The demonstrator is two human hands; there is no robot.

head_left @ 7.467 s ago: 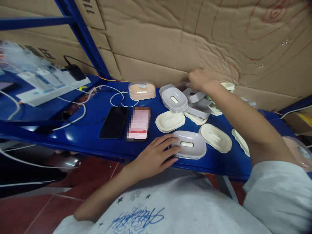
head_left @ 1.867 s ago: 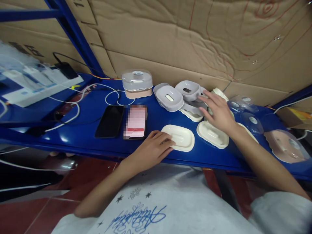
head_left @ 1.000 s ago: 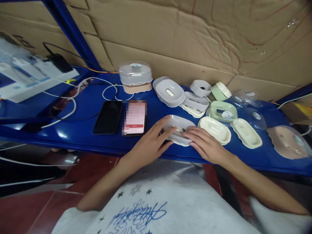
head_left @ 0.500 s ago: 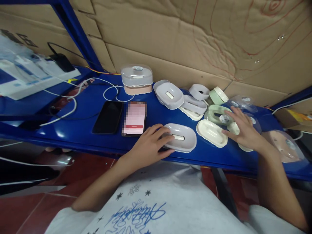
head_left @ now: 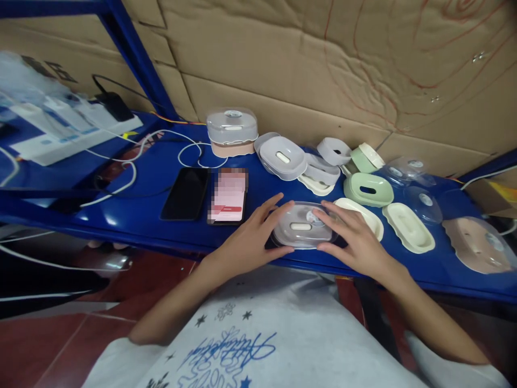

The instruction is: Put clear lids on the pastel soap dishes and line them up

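Observation:
A lavender oval soap dish (head_left: pixel 289 235) with a white bar-shaped insert lies near the front edge of the blue shelf. Over it sits a clear lid (head_left: pixel 301 209) bearing a round label; whether it is fully seated I cannot tell. My left hand (head_left: pixel 248 237) is curved round the left side of the dish, thumb low and fingers at the rim. From the right, my right hand (head_left: pixel 359 237) grips the clear lid, its fingers on top near the label. Partly behind that hand is a cream tray (head_left: pixel 375 223). A second cream tray (head_left: pixel 410 226) lies farther right.
Two phones (head_left: pixel 184 193) lie left of my hands. Behind stand a stacked soap box (head_left: pixel 232 132), lavender dishes (head_left: pixel 283 156) and a green dish (head_left: pixel 368 189). Clear lids (head_left: pixel 424 202) and a pink dish (head_left: pixel 470 242) are at right. Cables and a power strip (head_left: pixel 81 143) occupy the left.
My right hand has moved left from the green dish, bringing a clear lid onto the lavender dish. The green dish now shows without a lid. My left hand stays beside the lavender dish.

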